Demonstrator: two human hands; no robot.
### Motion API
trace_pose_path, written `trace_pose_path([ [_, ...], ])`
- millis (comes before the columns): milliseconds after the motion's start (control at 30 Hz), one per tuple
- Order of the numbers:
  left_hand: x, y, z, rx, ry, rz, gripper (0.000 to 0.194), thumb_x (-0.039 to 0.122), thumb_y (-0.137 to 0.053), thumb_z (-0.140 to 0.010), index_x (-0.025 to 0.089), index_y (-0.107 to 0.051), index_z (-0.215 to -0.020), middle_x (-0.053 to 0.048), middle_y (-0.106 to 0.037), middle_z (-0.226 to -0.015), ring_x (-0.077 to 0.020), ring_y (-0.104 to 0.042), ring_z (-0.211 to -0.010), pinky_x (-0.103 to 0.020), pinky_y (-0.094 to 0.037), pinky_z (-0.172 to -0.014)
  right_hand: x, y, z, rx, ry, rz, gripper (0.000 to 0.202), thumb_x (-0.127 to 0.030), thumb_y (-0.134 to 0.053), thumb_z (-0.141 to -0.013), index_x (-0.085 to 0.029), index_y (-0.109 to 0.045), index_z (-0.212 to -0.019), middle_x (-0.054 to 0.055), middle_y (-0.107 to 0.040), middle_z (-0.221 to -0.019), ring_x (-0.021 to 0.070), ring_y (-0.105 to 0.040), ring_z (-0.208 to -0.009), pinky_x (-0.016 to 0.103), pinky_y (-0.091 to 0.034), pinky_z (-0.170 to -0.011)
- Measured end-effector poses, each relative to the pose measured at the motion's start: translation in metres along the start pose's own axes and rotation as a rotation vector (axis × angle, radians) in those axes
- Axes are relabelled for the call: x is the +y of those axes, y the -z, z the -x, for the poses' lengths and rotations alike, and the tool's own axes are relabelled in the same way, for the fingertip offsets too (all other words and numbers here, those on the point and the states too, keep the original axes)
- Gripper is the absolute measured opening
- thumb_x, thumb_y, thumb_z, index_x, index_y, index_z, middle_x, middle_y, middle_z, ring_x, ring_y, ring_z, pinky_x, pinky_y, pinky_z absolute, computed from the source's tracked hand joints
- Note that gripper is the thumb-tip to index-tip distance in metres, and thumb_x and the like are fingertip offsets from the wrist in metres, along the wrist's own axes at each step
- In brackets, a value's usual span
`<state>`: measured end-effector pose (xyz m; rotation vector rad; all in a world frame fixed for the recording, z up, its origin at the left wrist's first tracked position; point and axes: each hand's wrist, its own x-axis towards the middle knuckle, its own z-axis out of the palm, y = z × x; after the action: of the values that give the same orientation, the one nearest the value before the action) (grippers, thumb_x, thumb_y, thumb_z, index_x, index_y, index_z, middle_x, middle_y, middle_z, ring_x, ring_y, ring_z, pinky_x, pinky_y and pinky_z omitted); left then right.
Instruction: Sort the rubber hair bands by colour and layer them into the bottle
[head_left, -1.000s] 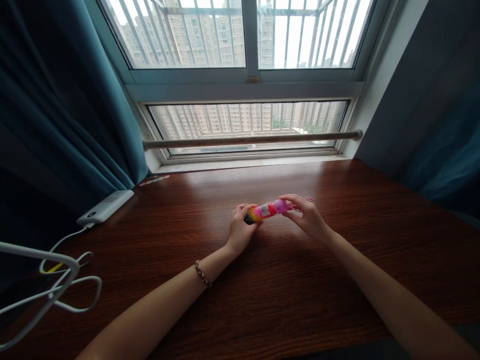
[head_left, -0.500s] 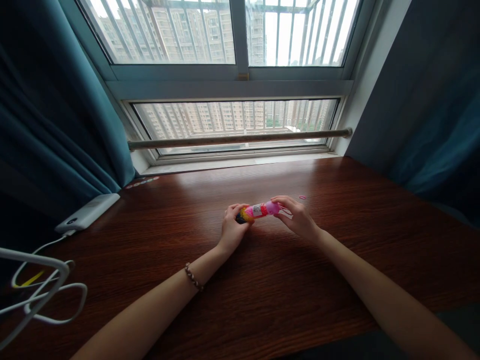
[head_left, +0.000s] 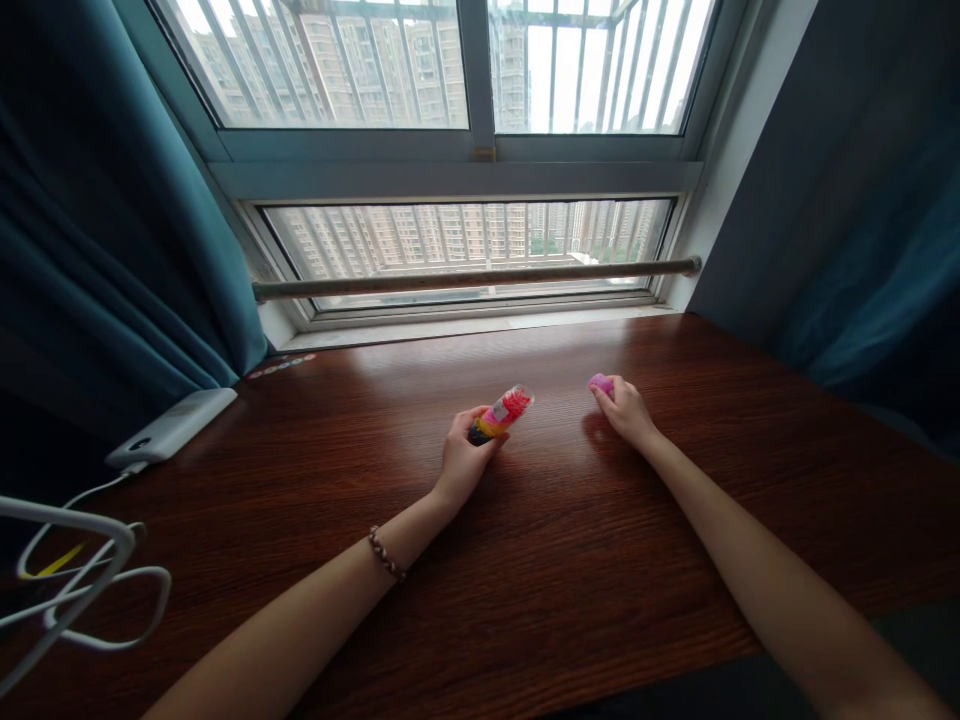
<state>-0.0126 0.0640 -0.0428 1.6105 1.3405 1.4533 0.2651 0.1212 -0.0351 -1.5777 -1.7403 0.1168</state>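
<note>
Left hand (head_left: 461, 458) closed round the lower end of the clear tube (head_left: 508, 408), which slants up rightward beyond the grip, the right hand (head_left: 630, 412) pinching the pink cap (head_left: 601, 383) well apart; a steady tilt should best prevent spills.

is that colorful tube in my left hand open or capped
Open: the pink cap is in your right hand, and the far end of the colorful tube in your left hand is uncapped.
</note>
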Motion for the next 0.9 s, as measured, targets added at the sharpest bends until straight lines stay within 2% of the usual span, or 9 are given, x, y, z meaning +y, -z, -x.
trace_pose_path([
  [100, 0.006, 0.0, 0.002, 0.004, -0.022, -0.022, 0.041, 0.031, -0.07, -0.061, 0.019, -0.06, -0.099, -0.006, -0.058, -0.101, -0.0206, -0.055, -0.095, -0.032, -0.041, -0.086, 0.014, -0.009, 0.002, -0.062, 0.013, 0.017, 0.024, -0.036, -0.052, -0.077, -0.015, -0.055, -0.088, 0.01, -0.062, -0.08, 0.0218, -0.057, -0.076, 0.031, -0.043, -0.07],
  [233, 0.011, 0.002, 0.003, -0.007, -0.059, -0.065, 0.04, 0.029, -0.07, -0.062, 0.02, -0.06, -0.099, -0.005, -0.058, -0.1, -0.0199, -0.055, -0.093, -0.032, -0.041, -0.086, 0.016, -0.01, 0.004, -0.095, 0.025, 0.015, 0.026, -0.027, -0.057, -0.069, -0.017, -0.055, -0.092, 0.006, -0.063, -0.08, 0.0187, -0.057, -0.069, 0.029, -0.042, -0.066],
  [433, 0.012, 0.001, 0.005, -0.025, -0.125, -0.094, 0.038, 0.027, -0.068, -0.065, 0.021, -0.059, -0.101, -0.005, -0.057, -0.1, -0.02, -0.054, -0.094, -0.033, -0.04, -0.086, 0.009, -0.008, 0.004, -0.072, 0.019, -0.039, 0.027, -0.021, -0.057, -0.062, -0.019, -0.056, -0.089, 0.004, -0.062, -0.078, 0.0181, -0.056, -0.069, 0.029, -0.042, -0.067],
  [633, 0.017, 0.001, 0.006, -0.018, -0.119, -0.096, 0.036, 0.025, -0.069, -0.063, 0.021, -0.061, -0.098, -0.004, -0.057, -0.098, -0.0193, -0.054, -0.093, -0.031, -0.04, -0.086, 0.004, -0.007, 0.005, -0.016, -0.086, -0.156, 0.033, -0.02, -0.062, -0.053, -0.019, -0.054, -0.085, 0.002, -0.06, -0.069, 0.0179, -0.055, -0.062, 0.031, -0.043, -0.065],
  [733, 0.014, 0.001, 0.005, -0.021, -0.093, -0.054, 0.038, 0.027, -0.069, -0.063, 0.021, -0.06, -0.099, -0.005, -0.057, -0.1, -0.0194, -0.054, -0.094, -0.03, -0.041, -0.085, -0.002, -0.007, 0.005, -0.009, -0.144, -0.284, 0.033, -0.024, -0.062, -0.057, -0.018, -0.052, -0.088, 0.002, -0.062, -0.071, 0.0175, -0.057, -0.063, 0.031, -0.044, -0.061],
  [900, 0.009, -0.001, 0.005, -0.057, -0.017, 0.063, 0.043, 0.032, -0.068, -0.065, 0.018, -0.055, -0.104, -0.007, -0.058, -0.102, -0.0198, -0.055, -0.093, -0.029, -0.044, -0.08, -0.022, -0.005, 0.009, -0.112, -0.19, -0.543, 0.037, -0.033, -0.062, -0.062, -0.017, -0.05, -0.092, 0.003, -0.064, -0.072, 0.0149, -0.058, -0.057, 0.024, -0.044, -0.047],
])
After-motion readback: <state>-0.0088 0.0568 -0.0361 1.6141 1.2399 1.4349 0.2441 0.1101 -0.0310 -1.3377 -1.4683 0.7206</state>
